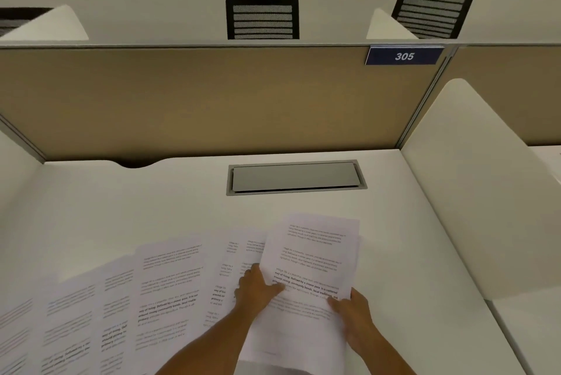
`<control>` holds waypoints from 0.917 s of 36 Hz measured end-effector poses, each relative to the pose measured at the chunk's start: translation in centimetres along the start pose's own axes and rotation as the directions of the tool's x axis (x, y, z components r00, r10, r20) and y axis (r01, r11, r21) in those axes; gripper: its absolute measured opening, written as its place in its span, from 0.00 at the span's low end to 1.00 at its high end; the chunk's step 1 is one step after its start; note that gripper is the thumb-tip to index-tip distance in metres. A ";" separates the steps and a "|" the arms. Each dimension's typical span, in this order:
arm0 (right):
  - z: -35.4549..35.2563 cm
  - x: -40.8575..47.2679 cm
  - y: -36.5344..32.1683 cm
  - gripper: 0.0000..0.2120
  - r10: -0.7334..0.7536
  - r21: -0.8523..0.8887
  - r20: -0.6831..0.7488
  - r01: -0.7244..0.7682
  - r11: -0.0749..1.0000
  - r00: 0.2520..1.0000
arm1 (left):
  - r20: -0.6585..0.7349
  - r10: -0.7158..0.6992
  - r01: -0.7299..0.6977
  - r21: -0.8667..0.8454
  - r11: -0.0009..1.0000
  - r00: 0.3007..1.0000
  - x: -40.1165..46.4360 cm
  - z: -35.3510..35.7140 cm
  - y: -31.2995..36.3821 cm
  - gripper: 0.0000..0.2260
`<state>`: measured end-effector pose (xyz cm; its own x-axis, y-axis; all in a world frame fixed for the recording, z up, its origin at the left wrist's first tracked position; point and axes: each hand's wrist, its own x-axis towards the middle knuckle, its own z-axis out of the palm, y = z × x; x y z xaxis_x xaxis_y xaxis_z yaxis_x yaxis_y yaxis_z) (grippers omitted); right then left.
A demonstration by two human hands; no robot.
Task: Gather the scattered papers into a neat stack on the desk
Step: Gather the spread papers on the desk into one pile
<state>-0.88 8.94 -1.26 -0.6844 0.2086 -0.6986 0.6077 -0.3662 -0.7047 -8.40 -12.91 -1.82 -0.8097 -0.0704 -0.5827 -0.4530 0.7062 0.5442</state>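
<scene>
Papers point(167, 283) fanned along near edge of worktop point(136, 198); left grip point(258, 288) and right grip point(355, 314) each pinch one side of stack point(312, 259).

Both forearms reach forward; left hand point(258, 289) and right hand point(353, 311) pinch the paper stack point(312, 256), thumbs on top.

Body in view: left hand point(258, 287) and right hand point(354, 313) are bare, forearms point(209, 341) bare to frame edge, right hand slightly blurred.

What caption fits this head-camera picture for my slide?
The left hand and right hand grip a stack of printed papers on a white desk; more sheets lie fanned to its left.
</scene>
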 end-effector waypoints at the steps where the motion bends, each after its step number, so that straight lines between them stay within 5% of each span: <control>1: -0.1 -0.1 0.0 0.17 0.006 -0.004 -0.001 -0.006 1.000 1.000 | 0.009 0.014 -0.013 -0.070 0.997 1.000 -0.1 -0.3 -0.1 0.40; 7: 0.5 -1.0 -0.3 0.16 -0.009 -0.051 0.006 0.009 0.999 1.000 | -0.068 0.076 -0.094 -0.315 0.945 0.995 -1.6 -2.4 -0.9 0.25; 15: 4.8 -2.3 -0.2 0.16 -0.122 -0.239 -0.010 0.116 0.964 0.992 | -0.258 0.089 -0.147 -0.217 0.965 0.962 -4.2 -3.6 -1.9 0.22; 26: 10.0 -1.6 1.3 0.08 -0.144 -0.513 -0.012 0.118 0.850 0.989 | -0.286 -0.001 -0.037 -0.129 0.991 0.958 -4.1 -4.5 -5.5 0.17; 33: 12.2 0.7 3.2 0.15 -0.025 -0.780 -0.186 -0.132 0.611 0.982 | -0.243 -0.038 0.026 -0.054 0.998 0.969 -2.4 -3.5 -6.9 0.16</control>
<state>-4.40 -3.14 -2.49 -0.6125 0.3824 -0.6918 0.7763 0.4559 -0.4352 -4.65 -20.06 -2.06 -0.8583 -0.2665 -0.4385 -0.4930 0.6652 0.5608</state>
